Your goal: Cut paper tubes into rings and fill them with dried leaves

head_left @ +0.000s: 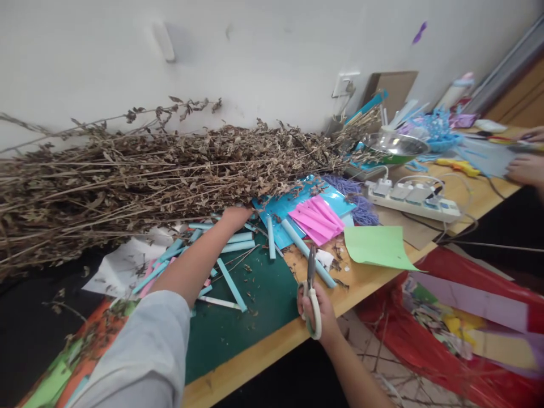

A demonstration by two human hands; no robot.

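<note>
My right hand (325,311) grips white-handled scissors (313,309) at the table's front edge, blades pointing up and away from me. My left hand (235,215) reaches to the lower edge of a big heap of dried leafy stems (199,164); its fingers are hidden there. Around my left forearm lie several light-blue paper tubes (238,246), some on a green mat (255,306). A longer blue tube (308,253) lies by the scissors. Beyond it, folded pink paper strips (317,220) rest on a shiny blue packet (272,211).
A green paper sheet (378,246) overhangs the table edge. Behind it sit a power strip (414,199) with cables and a metal bowl (393,144). A red bag of paper scraps (399,328) is below, right. Another person's hand (525,169) shows at the far right.
</note>
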